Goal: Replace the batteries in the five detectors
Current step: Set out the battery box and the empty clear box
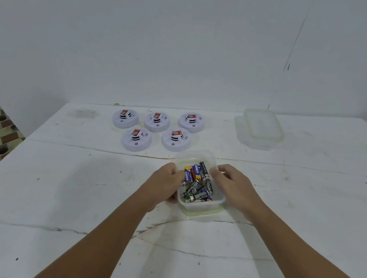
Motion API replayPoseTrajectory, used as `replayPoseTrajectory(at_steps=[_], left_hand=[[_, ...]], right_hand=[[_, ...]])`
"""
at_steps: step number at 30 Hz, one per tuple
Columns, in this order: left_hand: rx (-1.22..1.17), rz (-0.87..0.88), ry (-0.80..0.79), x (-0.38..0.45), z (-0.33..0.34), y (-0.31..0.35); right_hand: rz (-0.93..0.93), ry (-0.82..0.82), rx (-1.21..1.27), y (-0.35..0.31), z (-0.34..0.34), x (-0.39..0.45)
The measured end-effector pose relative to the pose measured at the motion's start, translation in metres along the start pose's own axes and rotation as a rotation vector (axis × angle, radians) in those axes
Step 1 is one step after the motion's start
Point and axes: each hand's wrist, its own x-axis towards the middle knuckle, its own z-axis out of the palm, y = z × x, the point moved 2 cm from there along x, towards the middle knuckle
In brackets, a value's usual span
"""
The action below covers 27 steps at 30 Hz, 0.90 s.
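White tabletop (pixel 65 194): filling the lower two thirds of the frame, scuffed and cracked, carrying everything else
Detectors (pixel 157 121): five white round units sitting above centre, three in the back row, two in front (pixel 136 139), all lying untouched, each showing a red label on top
Left hand (pixel 166 183): gripping the left wall of the box, thumb hooking over the rim, fingers curling round the outside
Battery box (pixel 200 205): clear plastic tub sitting at centre frame, just below the front detectors, being held from both sides
Batteries (pixel 197 181): lying jumbled inside the box, blue, black and yellow cells crossing each other
Right hand (pixel 233 186): clasping the right wall, thumb pressing on the rim, fingers wrapping the far side
Lid (pixel 263 124): resting at upper right, well apart from the box
Risk: tilting the light tub while shifting it is likely spilling cells, which would be rolling off the table; new and spent cells are also looking easy to mix up
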Motion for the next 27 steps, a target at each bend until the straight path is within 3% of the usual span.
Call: replayPoseTrajectory(at_steps=[7,12,20,27], left_hand=[[0.296,0.057,0.097,-0.007,-0.006,-0.006],[0.066,-0.042,-0.049,-0.017,-0.005,-0.01],[0.085,0.09,-0.033,0.001,0.011,0.007],[-0.011,0.137,-0.183,0.008,0.005,0.004]], right_hand=[[-0.033,0.043,-0.058,0.003,0.006,-0.003],[-0.071,0.05,-0.088,0.009,0.006,-0.002],[-0.053,0.166,-0.118,0.011,-0.002,0.002],[-0.118,0.215,-0.057,0.022,-0.019,-0.001]])
